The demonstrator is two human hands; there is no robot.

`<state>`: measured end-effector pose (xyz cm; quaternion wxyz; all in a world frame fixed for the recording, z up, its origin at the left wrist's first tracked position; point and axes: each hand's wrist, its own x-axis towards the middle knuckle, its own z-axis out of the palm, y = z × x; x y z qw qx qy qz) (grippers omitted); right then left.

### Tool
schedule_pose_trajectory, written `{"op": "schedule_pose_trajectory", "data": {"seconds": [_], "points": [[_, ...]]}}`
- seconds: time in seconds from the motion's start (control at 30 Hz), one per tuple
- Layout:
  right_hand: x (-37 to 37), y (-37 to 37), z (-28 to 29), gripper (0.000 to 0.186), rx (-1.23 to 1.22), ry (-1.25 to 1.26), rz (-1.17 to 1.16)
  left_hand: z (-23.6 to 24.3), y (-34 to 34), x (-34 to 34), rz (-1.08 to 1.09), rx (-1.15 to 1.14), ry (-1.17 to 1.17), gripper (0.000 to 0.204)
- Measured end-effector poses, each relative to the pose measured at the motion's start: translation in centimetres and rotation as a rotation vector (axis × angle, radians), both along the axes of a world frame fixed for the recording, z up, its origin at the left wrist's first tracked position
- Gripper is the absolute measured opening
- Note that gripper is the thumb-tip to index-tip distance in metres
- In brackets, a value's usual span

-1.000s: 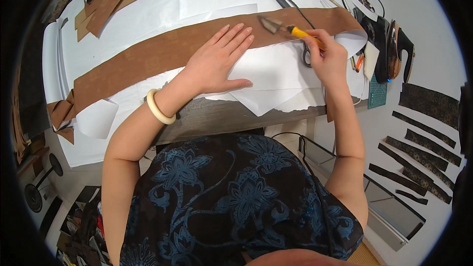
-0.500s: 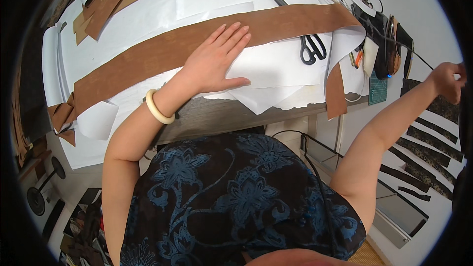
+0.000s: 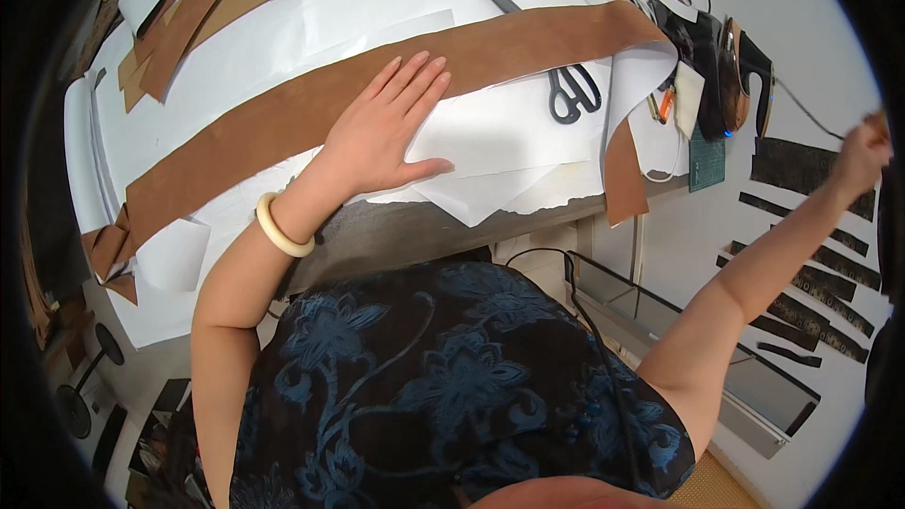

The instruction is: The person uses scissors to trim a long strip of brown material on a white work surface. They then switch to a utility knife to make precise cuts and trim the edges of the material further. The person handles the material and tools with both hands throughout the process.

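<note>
My left hand [image 3: 377, 127] lies flat with fingers stretched out on a long brown leather-like strip [image 3: 528, 36], its thumb over white paper. The strip runs in an arc across the white-covered table; its right end curls over, showing a white underside, and its left end is folded up. Scissors with black handles [image 3: 573, 94] lie partly under the strip, blades poking out beyond it. Far out at the right rim is my right hand [image 3: 863, 153], away from the table; its fingers are blurred, so what they hold, if anything, cannot be made out.
More brown strips [image 3: 203, 14] lie at the back left. Pens, cables and a black-and-brown device [image 3: 735, 80] crowd the table's right end, near a green cutting mat [image 3: 707, 162]. Dark patterned strips [image 3: 815, 287] are spread on a white surface at right. A rolled white sheet [image 3: 83, 151] lies at left.
The view has shifted, so the table things sit farther left. My right hand has moved slightly and is more blurred. My left hand stays flat on the strip.
</note>
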<state>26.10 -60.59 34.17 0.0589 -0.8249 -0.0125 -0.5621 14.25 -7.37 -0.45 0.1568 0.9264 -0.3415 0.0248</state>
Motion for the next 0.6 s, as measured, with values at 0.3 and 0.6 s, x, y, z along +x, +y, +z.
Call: {"op": "schedule_pose_trajectory", "data": {"seconds": [0.3,0.6], "points": [[-3.7,26.3,-26.8,0.041,0.184,0.682,0.306,-0.1,0.2,0.1,-0.009,-0.007,-0.015,0.105],[-3.8,31.2,-34.4,0.058,0.183,0.765,0.402,-0.2,0.0,0.2,-0.011,0.004,-0.01,0.106]]}}
